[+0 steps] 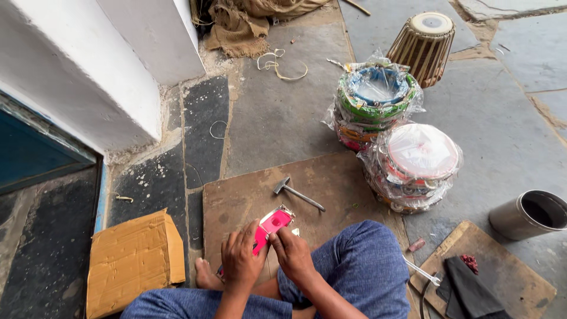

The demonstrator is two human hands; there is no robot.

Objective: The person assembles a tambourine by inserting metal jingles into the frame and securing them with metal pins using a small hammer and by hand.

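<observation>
Fingers of both hands close on a pink strip point(269, 227), a flat, shiny pink piece with a pale metallic edge at its far end. The left hand point(241, 258) wraps its fingers point(247, 235) over the strip's near part, covering the lower half, while the right hand point(292, 254) pinches the strip's right edge just beyond the left fingers, thumb and forefinger pressed narrow against it. Both hands are seen from the back, knuckles up, wrists drawn in close between the person's knees in blue trousers, forearms coming up from the bottom of the view. The strip's long axis runs diagonally, its free end pointing up and to the right, away from the fingers, its near end hidden under the left palm. It is held just above a worn brown board point(248, 195) lying on the stone floor (whether it touches the board cannot be told). Beyond the fingertips, on the board, lies a small hammer point(297, 193), well apart from both hands. Farther off to the right sit two plastic-wrapped stacks of small drums point(390, 136), and to the left of the left hand a cardboard box point(133, 260).
</observation>
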